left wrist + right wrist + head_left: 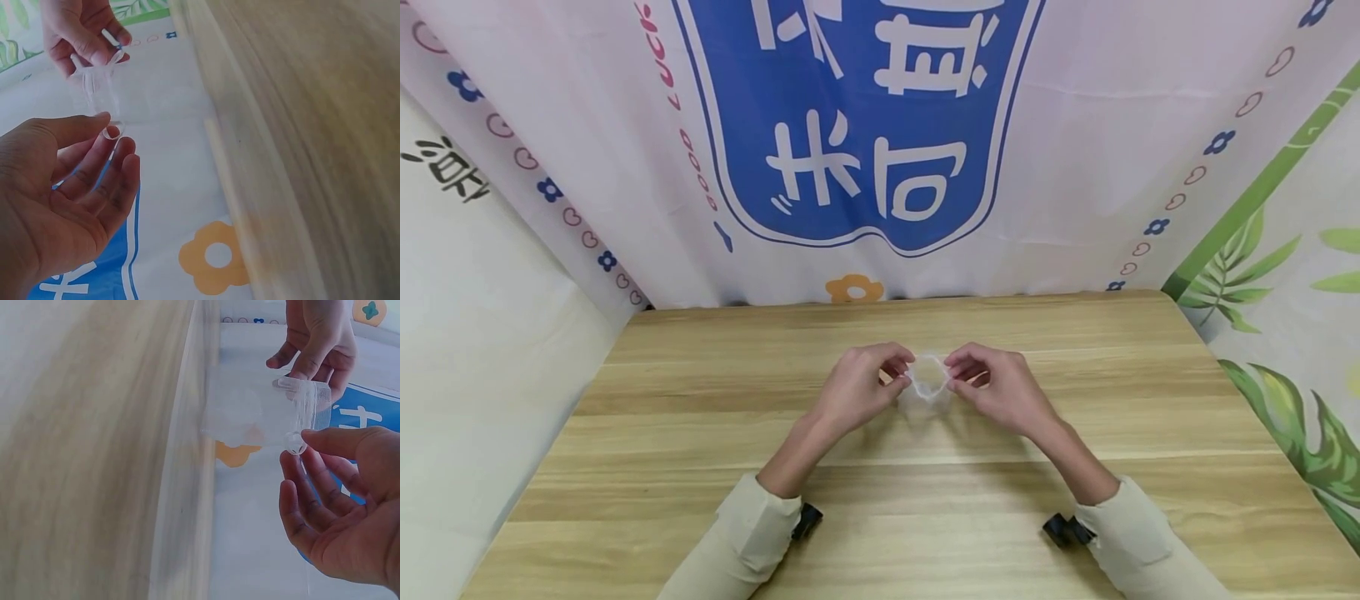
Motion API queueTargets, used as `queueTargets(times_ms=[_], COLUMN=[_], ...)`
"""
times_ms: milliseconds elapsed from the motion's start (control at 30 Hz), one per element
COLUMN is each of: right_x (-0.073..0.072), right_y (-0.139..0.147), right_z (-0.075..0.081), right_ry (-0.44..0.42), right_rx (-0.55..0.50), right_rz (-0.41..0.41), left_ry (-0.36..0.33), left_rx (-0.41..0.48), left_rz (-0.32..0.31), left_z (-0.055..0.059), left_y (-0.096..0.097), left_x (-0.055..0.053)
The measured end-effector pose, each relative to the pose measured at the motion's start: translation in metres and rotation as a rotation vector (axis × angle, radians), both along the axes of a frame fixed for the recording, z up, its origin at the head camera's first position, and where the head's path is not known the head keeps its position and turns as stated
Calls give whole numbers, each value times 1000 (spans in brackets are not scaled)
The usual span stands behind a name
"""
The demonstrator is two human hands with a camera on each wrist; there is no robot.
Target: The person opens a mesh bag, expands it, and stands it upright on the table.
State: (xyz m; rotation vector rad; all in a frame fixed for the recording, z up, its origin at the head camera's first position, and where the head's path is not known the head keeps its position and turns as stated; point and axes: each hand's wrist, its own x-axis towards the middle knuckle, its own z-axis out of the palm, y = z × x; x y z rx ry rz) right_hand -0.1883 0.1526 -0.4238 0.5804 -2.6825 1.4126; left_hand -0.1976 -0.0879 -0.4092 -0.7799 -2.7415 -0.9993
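A small sheer white drawstring bag (925, 408) stands between my two hands over the table, its mouth spread open and facing up. My left hand (863, 385) pinches the ribbon loop (114, 130) at one side of the mouth between thumb and forefinger, the other fingers loosely bent. On the opposite side my right hand (996, 387) pinches the other loop (295, 442) in the same way. In the right wrist view a fine mesh rim (324, 403) shows above the gathered drawstring line, and the see-through body (240, 409) reaches down to the table.
The wooden table (880, 533) spreads under both arms. A printed cloth (1060, 200) with a blue panel hangs along its back edge. Pale sleeves with small black wrist devices (805, 522) cover both forearms. A leaf-patterned covering (1292, 333) stands at the right.
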Motion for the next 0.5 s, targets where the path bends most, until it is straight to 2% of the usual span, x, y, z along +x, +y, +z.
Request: queueTargets(times_ms=[333,500], right_x=[1,2], right_y=[5,7], right_z=[8,12], right_ry=[-9,27], right_rx=[30,49], right_rz=[-2,25], left_ry=[4,6], left_rx=[-49,-48], left_rz=[-4,-38], left_z=[10,12], left_y=[-8,-10], left_x=[2,2])
